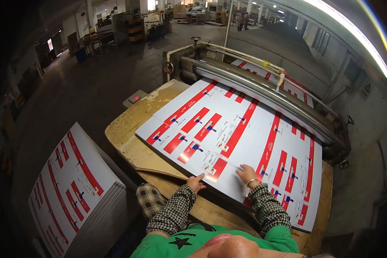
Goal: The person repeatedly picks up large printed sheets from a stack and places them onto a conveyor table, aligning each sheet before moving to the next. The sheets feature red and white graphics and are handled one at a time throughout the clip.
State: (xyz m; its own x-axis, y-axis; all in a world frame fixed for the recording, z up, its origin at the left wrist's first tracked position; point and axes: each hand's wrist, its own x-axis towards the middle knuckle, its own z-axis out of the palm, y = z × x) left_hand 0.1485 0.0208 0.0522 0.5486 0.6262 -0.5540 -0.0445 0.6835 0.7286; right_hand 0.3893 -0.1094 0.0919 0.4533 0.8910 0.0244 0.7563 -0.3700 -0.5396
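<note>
A large white printed sheet [245, 142] with red bars and small blue figures lies on the worn wooden table [127, 124], its far end under the metal roller [262, 99]. At the sheet's near edge, my left hand [196, 183] is closed, thumb on top and fingers at the rim. My right hand [247, 173], with a bracelet at the wrist, rests over the sheet's near middle. Its fingers reach out flat and slightly blurred, holding nothing that shows. Both my forearms wear checked sleeves.
A tall stack of matching printed sheets [69, 189] stands at the left. Handwheels [168, 68] and a pale pipe [245, 59] belong to the roller machine. A small box with a red light [136, 98] sits beside the table. More printed sheet [294, 88] shows beyond the roller.
</note>
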